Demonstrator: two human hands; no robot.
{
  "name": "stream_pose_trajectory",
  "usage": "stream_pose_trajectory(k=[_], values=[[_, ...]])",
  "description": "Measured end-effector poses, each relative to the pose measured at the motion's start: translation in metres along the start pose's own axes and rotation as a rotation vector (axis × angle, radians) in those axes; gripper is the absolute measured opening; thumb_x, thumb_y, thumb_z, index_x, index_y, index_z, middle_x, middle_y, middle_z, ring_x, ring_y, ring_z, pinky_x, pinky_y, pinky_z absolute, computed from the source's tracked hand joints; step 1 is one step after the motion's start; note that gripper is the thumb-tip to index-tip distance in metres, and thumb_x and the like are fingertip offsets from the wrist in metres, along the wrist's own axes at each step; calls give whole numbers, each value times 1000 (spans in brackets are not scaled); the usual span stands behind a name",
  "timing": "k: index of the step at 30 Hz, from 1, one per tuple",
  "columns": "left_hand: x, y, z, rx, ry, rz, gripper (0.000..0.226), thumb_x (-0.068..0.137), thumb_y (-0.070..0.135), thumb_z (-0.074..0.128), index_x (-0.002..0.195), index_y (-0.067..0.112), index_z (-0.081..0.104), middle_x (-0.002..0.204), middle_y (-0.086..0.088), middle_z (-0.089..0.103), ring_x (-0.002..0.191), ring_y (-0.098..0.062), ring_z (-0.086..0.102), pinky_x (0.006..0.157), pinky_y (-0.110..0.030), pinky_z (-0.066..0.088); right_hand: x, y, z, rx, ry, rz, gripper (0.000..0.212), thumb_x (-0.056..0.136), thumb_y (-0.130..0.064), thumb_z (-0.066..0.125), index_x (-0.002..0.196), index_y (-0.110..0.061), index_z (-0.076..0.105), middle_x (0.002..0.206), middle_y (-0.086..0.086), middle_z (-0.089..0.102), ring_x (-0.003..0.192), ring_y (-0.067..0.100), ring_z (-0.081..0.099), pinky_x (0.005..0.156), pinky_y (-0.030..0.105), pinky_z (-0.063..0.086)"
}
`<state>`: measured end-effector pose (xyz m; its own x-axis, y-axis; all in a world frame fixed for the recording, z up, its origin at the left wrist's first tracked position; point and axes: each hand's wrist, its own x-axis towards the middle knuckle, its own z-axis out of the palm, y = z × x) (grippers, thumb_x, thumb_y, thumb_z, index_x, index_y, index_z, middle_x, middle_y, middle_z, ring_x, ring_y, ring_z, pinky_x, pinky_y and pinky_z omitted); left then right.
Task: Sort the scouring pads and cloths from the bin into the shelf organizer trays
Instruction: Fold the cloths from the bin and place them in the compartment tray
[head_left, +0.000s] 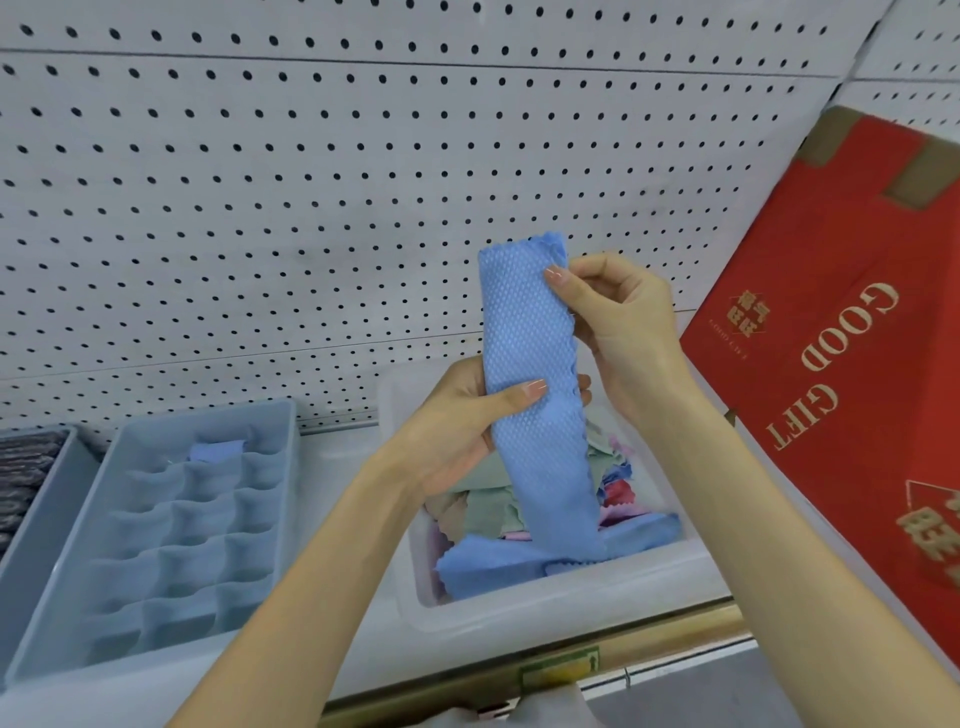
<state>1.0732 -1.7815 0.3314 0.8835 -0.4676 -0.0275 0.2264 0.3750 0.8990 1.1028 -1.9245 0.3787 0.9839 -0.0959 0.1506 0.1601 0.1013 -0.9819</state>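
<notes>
A folded blue textured cloth (535, 395) is held upright above the clear bin (519, 608). My left hand (467, 421) grips its middle, thumb across the front. My right hand (618, 312) pinches its upper right edge. The bin holds several loose cloths (498, 509) in green, pink, red and blue. To the left stands a grey-blue organizer tray (67, 623) with many small cells; one blue cloth (215, 451) sits in a cell of its back row.
A second grey tray (31, 530) at the far left holds dark grey pads (26, 473). A red "GOOD GIFT" carton (841, 338) leans at the right. White pegboard (311, 208) backs the shelf; the shelf's gold front edge (649, 639) runs below the bin.
</notes>
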Motion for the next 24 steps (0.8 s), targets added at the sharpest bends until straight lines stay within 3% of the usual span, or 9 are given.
stream_pose_trajectory(k=[5, 10, 13, 15, 18, 21, 24], values=[[0, -1, -1, 83, 74, -9, 20, 90, -2, 55, 107, 3, 65, 98, -8, 74, 91, -22, 71, 76, -28, 57, 2, 5, -5, -19, 9, 23, 6, 86, -9, 68, 83, -5, 64, 73, 3, 67, 67, 14, 62, 62, 27, 53], [-2, 0, -5, 314, 136, -18, 14, 89, 5, 63, 100, -2, 68, 94, -6, 75, 85, -18, 71, 77, -30, 58, 1, 11, -15, -74, 52, 67, 8, 87, -14, 67, 85, -7, 64, 76, 4, 67, 71, 17, 63, 67, 31, 54], [-3, -1, -7, 305, 189, -5, 7, 88, 2, 64, 92, 2, 69, 83, 1, 75, 76, -12, 71, 67, -22, 56, -6, 17, -21, -127, -54, 297, 33, 89, -39, 61, 94, -7, 66, 82, 5, 68, 70, 16, 65, 64, 28, 53], [-2, -4, -9, 287, 252, -4, 9, 87, 2, 65, 94, 4, 70, 85, 0, 76, 77, -12, 71, 66, -21, 56, -18, 25, -27, -178, -201, 436, 51, 78, -52, 59, 96, -5, 66, 83, 7, 67, 69, 16, 64, 62, 26, 52], [-3, -11, -13, 309, 321, -29, 18, 86, 4, 68, 104, 2, 69, 95, -7, 75, 83, -15, 71, 68, -23, 56, -35, 35, -37, -212, -286, 486, 39, 73, -43, 67, 88, -7, 66, 80, 5, 65, 68, 14, 62, 62, 24, 52], [-6, -21, -17, 342, 348, -67, 14, 86, 5, 68, 101, 5, 70, 90, -4, 75, 78, -12, 70, 66, -23, 55, -43, 45, -40, -237, -300, 524, 14, 84, -25, 69, 81, -12, 66, 65, -6, 63, 63, 10, 61, 63, 25, 53], [-8, -27, -16, 332, 350, -83, 17, 87, 3, 67, 103, 3, 69, 92, -8, 74, 78, -13, 70, 68, -24, 55, -48, 55, -38, -227, -313, 586, 14, 89, -22, 65, 80, -12, 63, 57, -10, 58, 57, 5, 58, 60, 23, 53]])
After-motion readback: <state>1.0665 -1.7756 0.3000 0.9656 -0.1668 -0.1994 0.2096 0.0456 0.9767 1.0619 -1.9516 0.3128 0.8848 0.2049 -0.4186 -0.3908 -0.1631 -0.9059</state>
